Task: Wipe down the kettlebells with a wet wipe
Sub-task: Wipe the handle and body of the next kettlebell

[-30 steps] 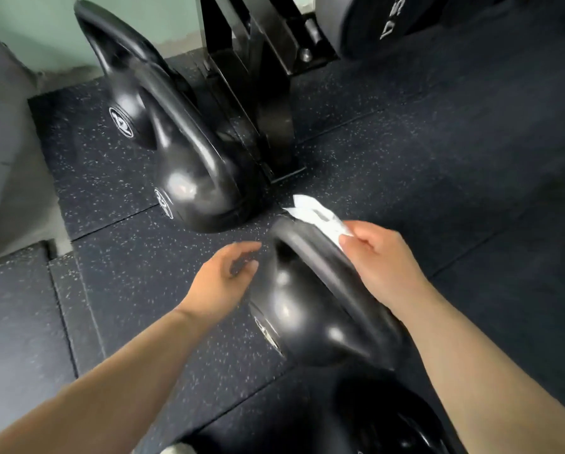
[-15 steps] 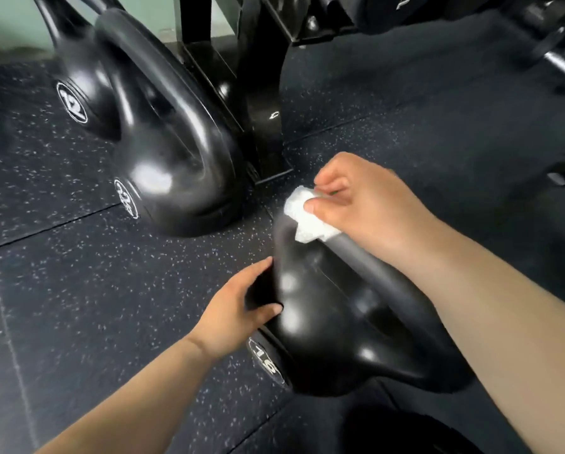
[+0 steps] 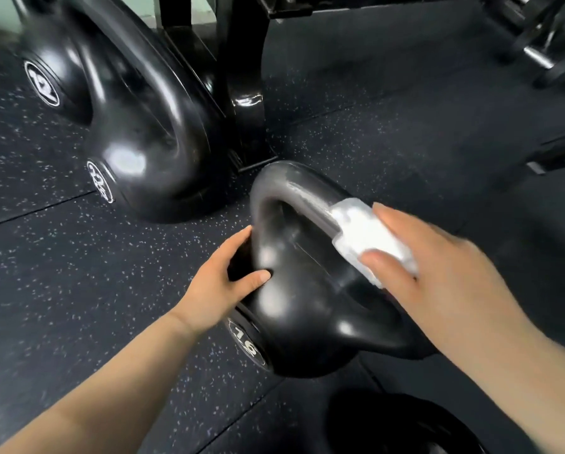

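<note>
A black kettlebell marked 16 [image 3: 307, 306] stands on the speckled rubber floor in the middle of the view. My left hand [image 3: 222, 283] grips its left side near the base of the handle. My right hand [image 3: 431, 273] presses a white wet wipe [image 3: 366, 237] around the right part of the handle, thumb and fingers folded over it. A damp streak shows on the handle's top. Two more black kettlebells stand behind: a large one [image 3: 150, 142] and one marked 12 [image 3: 52, 70].
A black steel rack post [image 3: 245, 77] rises just behind the kettlebells. Another black weight [image 3: 399, 427] lies at the bottom edge. Barbell or rack parts [image 3: 543, 44] sit at the upper right. Dark rubber mat floor [image 3: 78, 273] spreads to the left and right.
My right hand has slid the wipe from the handle's top corner down along its right side. My left hand closed onto the kettlebell's left side and stays there.
</note>
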A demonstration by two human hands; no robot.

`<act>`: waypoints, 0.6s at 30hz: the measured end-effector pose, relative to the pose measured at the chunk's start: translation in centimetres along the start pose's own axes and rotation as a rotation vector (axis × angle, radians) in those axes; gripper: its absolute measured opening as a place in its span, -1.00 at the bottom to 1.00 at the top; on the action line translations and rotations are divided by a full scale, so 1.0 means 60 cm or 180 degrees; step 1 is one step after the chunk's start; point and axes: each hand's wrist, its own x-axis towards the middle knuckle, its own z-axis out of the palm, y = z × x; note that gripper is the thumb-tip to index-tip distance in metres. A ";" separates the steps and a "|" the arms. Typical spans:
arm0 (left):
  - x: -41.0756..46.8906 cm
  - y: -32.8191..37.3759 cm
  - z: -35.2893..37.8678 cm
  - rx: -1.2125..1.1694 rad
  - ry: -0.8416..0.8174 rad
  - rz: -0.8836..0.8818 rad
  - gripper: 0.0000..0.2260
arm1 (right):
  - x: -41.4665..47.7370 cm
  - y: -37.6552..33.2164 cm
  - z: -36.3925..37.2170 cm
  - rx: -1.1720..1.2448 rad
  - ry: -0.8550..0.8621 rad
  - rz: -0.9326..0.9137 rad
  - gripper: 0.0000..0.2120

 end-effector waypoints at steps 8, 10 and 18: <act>-0.010 -0.005 0.012 0.0042 0.0245 -0.0009 -0.46 | 0.117 -0.055 0.033 -0.0522 -0.0242 -0.0658 -0.79; -0.012 -0.006 0.013 0.0103 0.0275 -0.0009 -0.46 | 0.086 -0.031 0.019 -0.0302 -0.0145 -0.0640 -0.72; -0.022 0.008 0.017 0.0404 0.0339 0.0013 -0.46 | -0.065 0.071 -0.006 0.0275 0.0105 -0.0200 -0.62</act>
